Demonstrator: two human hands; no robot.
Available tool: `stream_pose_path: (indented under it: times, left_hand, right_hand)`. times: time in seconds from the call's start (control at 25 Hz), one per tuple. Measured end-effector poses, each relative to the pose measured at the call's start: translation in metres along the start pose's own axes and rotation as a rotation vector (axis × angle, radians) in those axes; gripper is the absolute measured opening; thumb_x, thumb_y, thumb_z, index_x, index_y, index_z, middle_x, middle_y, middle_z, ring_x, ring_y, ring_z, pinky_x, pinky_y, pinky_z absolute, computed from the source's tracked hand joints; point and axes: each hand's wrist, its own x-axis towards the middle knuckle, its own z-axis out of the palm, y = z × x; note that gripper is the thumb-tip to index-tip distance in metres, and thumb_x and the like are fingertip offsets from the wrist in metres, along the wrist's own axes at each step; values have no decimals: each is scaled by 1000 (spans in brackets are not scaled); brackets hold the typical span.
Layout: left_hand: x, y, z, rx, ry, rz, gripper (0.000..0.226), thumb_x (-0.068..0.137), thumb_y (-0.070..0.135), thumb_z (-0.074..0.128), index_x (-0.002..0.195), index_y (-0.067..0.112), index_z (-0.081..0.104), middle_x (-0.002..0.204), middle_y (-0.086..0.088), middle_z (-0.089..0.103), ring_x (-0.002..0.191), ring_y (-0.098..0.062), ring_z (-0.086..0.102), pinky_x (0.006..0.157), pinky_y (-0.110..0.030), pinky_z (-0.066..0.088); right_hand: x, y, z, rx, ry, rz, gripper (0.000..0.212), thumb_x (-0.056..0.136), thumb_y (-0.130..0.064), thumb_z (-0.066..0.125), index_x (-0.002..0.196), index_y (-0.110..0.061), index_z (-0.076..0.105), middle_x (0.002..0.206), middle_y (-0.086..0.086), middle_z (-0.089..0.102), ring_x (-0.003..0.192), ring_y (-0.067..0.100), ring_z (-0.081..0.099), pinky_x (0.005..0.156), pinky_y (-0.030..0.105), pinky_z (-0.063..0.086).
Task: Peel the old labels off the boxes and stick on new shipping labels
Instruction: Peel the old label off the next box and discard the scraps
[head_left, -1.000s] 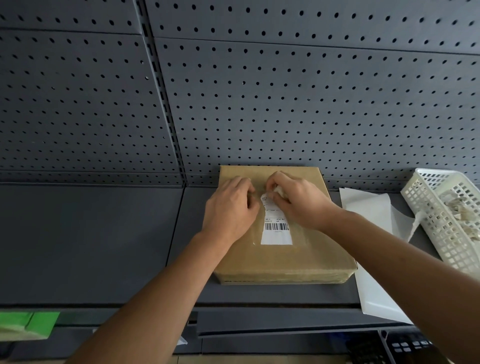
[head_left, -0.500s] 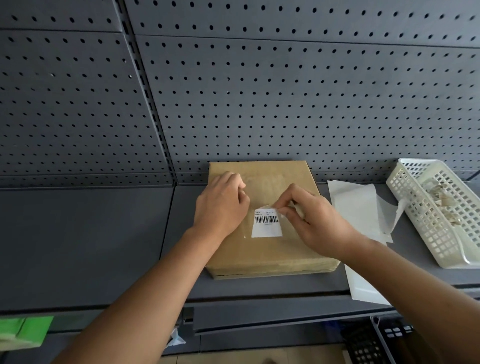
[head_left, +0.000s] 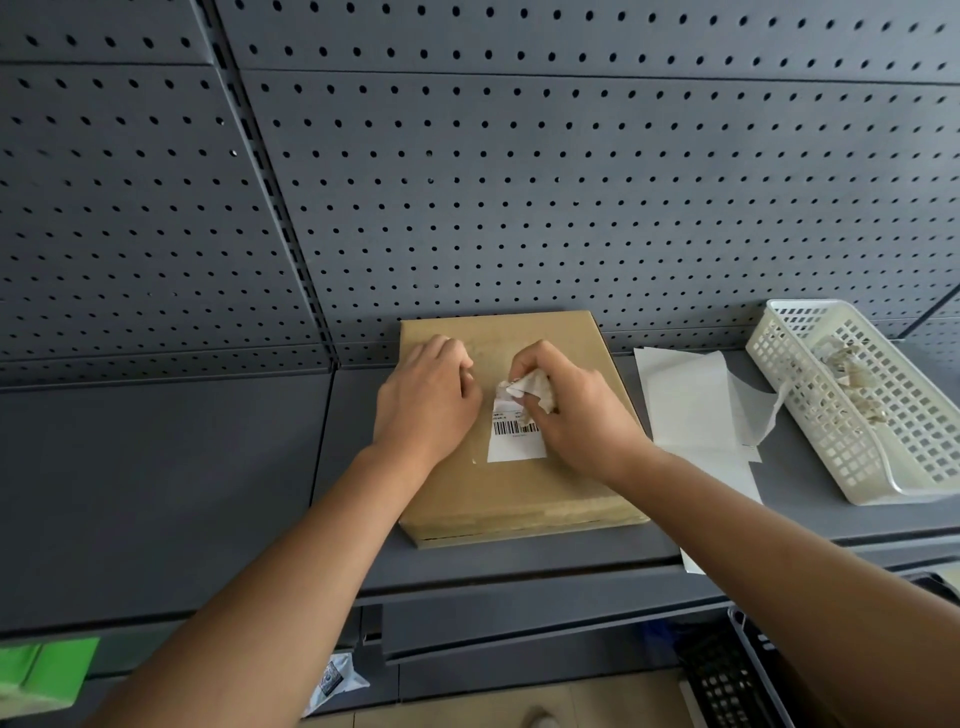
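Observation:
A flat brown cardboard box (head_left: 519, 488) lies on the grey shelf (head_left: 208, 467) against the pegboard wall. A white barcode label (head_left: 514, 439) is stuck on its top; the label's upper part is peeled up and crumpled. My right hand (head_left: 576, 415) pinches that crumpled upper part between thumb and fingers. To the label's left, my left hand (head_left: 426, 400) presses palm down on the box top, its fingers lightly bent.
White label backing sheets (head_left: 691, 410) lie on the shelf right of the box. Further right stands a white plastic basket (head_left: 810, 395) with crumpled label scraps inside. A dark crate (head_left: 727, 680) and a green item (head_left: 41, 670) sit below the shelf.
The upper part of the label has come off the box and is bunched in my right fingers. My left hand stayed on the box. The camera view shifted slightly.

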Motion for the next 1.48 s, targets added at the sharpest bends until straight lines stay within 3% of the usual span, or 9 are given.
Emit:
stream_pose_path:
  times: [0.24,0.44,0.8,0.96,1.08,1.2,1.28,1.4,1.48]
  left_hand:
    - [0,0,3,2,8,20,15,95,23,44,105,22,55,112,13,56,106,-10,52,72,-30,39]
    - [1,-1,5,14,26,41,13,93,22,46,103,20,55,108,11,57,102,-11,53,68,-30,38]
    - [2,-3,6,34,33,59,13,92,23,48,101,19,56,105,10,57,98,-13,53,65,-30,38]
    - [1,-4,6,24,42,59,12,92,23,48,100,19,56,103,9,57,96,-13,54,65,-29,39]
    - [1,-3,5,35,33,65,13,93,23,49,103,19,57,107,10,57,98,-12,54,66,-28,40]
    - [1,-3,5,43,13,52,15,95,23,47,107,20,56,110,10,56,100,-11,53,68,-28,41]
    - [0,-1,4,46,-3,47,15,96,23,45,107,21,55,109,11,55,100,-10,53,70,-28,43]
    - [-1,1,2,44,-4,44,15,96,23,44,106,22,55,107,11,54,99,-9,53,71,-28,44]
    - [-1,2,0,48,-2,49,14,97,23,44,105,22,55,107,11,54,98,-9,53,71,-28,45]
  right_hand:
    - [-25,-8,-15,241,15,-12,25,90,4,58,103,-16,52,91,-13,60,78,13,58,69,24,48]
    - [-45,-10,-26,291,-16,-6,26,92,1,58,104,-21,51,89,-16,57,73,15,53,65,29,47]
    - [-45,-14,-33,393,-32,37,25,85,14,52,98,-7,50,64,-22,54,54,-1,46,55,9,35]
    - [-42,-24,-30,433,21,-10,15,77,-3,48,89,-12,50,66,-13,49,55,5,43,56,15,37]
    - [-34,-30,-41,656,149,20,12,79,-3,44,85,-12,50,65,11,42,51,31,40,51,27,45]
    - [-14,-26,-60,631,173,131,9,95,1,49,100,-6,47,67,13,43,48,32,39,50,33,47]
    - [-4,-14,-64,602,69,230,27,94,-6,60,115,-12,44,65,5,50,49,26,49,49,33,46]
    - [2,-1,-56,497,-34,297,51,85,-7,73,125,-26,48,97,7,56,62,11,56,59,26,52]
    - [3,4,-51,468,-29,308,44,86,-3,70,121,-26,55,114,14,54,67,7,58,62,25,55]
